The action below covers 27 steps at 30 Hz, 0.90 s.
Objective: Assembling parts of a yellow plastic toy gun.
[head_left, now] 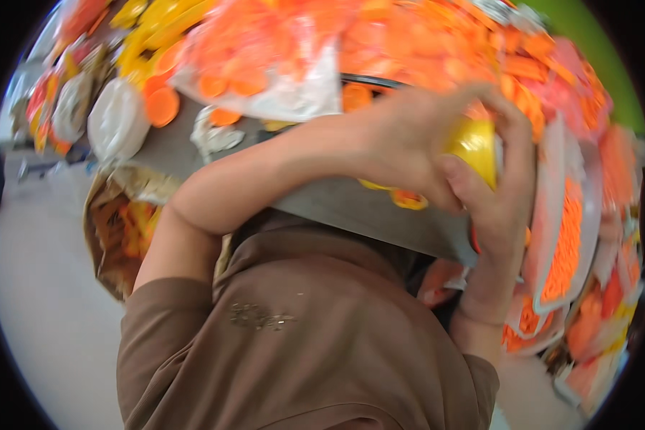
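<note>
Between my two hands is a shiny yellow rounded plastic piece (pixel 474 147), with a bit of orange at its top; motion smears it and its exact kind cannot be made out. My left hand (pixel 408 140) reaches across from the left, closed on the near side of the piece, its fingertips partly hidden. Around the right side curls my right hand (pixel 507 183), its thumb and fingers closed on the same piece. Just below the hands, a small yellow-and-orange piece (pixel 408 199) lies on the grey tabletop (pixel 358 215).
Orange plastic parts (pixel 423 43) are heaped at the back, beside a clear bag (pixel 322 79). Yellow parts (pixel 161 25) and a white roll-edged bag (pixel 118 120) stand at the left. A brown paper bag (pixel 106 236) sits below them. A bin of orange pieces (pixel 566 240) is at the right.
</note>
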{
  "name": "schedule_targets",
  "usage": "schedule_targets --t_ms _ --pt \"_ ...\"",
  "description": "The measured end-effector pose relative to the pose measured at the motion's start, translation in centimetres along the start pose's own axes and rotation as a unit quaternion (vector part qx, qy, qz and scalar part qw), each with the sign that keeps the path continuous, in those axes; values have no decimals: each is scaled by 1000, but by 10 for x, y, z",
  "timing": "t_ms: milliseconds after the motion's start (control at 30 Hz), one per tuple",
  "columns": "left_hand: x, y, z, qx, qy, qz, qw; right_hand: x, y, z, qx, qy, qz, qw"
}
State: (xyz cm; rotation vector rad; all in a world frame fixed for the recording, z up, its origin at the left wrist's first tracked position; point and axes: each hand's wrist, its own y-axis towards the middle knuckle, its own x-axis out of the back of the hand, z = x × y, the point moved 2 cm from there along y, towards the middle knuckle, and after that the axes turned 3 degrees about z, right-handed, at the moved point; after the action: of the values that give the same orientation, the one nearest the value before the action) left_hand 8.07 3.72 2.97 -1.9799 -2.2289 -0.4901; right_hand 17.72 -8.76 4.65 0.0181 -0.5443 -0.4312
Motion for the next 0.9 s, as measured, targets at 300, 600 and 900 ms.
schedule_targets --t_ms 300,600,900 --pt "18 -33 37 56 -327 -156 930 -8 -57 -62 -7 86 43 995" --pt "-1 -44 46 77 -398 -201 892 -43 -58 -53 213 32 -132 967" --pt "-4 -52 42 75 -408 -225 882 -51 -74 -53 78 158 -50 983"
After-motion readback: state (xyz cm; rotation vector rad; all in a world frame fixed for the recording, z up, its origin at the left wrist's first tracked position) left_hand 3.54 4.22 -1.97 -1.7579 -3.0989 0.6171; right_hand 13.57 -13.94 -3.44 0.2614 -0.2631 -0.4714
